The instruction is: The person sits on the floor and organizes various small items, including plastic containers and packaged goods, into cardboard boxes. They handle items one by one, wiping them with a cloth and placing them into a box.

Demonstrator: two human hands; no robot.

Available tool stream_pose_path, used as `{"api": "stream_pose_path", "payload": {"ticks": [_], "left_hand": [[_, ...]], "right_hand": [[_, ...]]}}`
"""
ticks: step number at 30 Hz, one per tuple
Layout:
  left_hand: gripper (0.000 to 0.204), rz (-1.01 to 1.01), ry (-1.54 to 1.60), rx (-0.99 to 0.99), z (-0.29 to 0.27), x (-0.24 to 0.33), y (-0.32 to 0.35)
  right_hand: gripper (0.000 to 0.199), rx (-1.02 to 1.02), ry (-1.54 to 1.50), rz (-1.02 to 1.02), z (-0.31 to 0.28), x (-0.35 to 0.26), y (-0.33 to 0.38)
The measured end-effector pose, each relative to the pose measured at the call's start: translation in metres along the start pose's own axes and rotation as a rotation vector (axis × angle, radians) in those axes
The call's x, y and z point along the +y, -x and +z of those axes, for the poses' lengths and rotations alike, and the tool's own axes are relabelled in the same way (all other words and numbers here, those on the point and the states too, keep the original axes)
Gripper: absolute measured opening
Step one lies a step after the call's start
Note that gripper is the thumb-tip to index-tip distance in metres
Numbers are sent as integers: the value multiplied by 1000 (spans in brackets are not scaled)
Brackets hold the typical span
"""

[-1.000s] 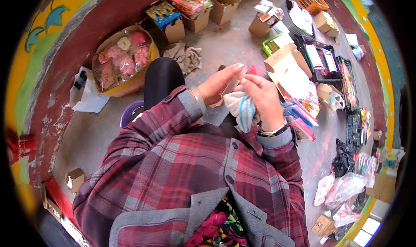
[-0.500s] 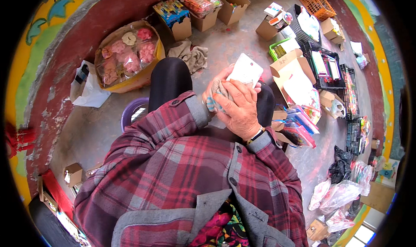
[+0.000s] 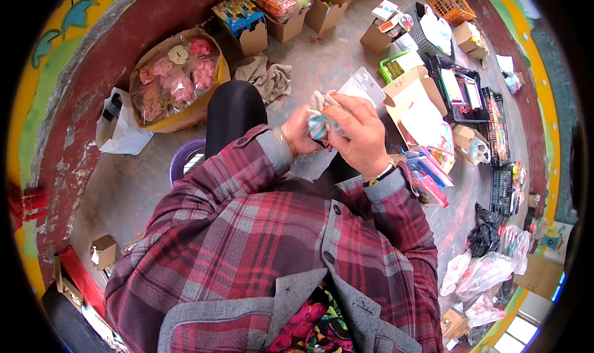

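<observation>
A crumpled grey-beige cloth with blue stripes [image 3: 320, 119] lies between my hands, above my knees. My right hand [image 3: 364, 141] is closed over it, with the fingers bent around its upper side. Beyond those fingers a thin white card with a hole near its end [image 3: 365, 87] sticks out, tilted. My left hand [image 3: 298, 133] grips from the left side, and its fingertips are hidden behind the cloth and the card. A small dark, coloured edge shows under the cloth, too little to name.
On the left stands a big carton of wrapped pink flowers [image 3: 179, 84], with a rag [image 3: 266, 77] beside it. An open cardboard box [image 3: 417, 99] and colourful flat packets [image 3: 427, 173] are close on my right. Crates [image 3: 461, 90] and plastic bags [image 3: 489, 275] line the right side.
The white card has tilted and now shows less of its face. My right hand, with the cloth, has shifted slightly right, and my left hand has moved lower on the card.
</observation>
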State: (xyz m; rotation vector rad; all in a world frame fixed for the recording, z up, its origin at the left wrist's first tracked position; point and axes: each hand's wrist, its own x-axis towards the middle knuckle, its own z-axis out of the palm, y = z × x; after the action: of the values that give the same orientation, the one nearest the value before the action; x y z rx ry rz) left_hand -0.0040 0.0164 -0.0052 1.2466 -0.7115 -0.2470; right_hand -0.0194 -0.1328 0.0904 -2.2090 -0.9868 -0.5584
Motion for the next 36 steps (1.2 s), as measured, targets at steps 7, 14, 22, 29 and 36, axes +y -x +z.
{"api": "stream_pose_path", "payload": {"ticks": [7, 14, 22, 29, 36], "left_hand": [[61, -405, 1291, -5, 11, 26, -20], [55, -428, 1256, -12, 14, 16, -19], [47, -513, 1374, 29, 7, -3, -13], [52, -396, 1306, 117, 2, 15, -19], [52, -546, 1307, 114, 17, 10, -19]], "right_hand": [[40, 124, -615, 806, -78, 38, -25], [49, -462, -607, 863, -80, 57, -18], [51, -524, -369, 768, -62, 52, -8], [32, 209, 42, 342, -59, 10, -22], [34, -268, 312, -450, -7, -7, 18]]}}
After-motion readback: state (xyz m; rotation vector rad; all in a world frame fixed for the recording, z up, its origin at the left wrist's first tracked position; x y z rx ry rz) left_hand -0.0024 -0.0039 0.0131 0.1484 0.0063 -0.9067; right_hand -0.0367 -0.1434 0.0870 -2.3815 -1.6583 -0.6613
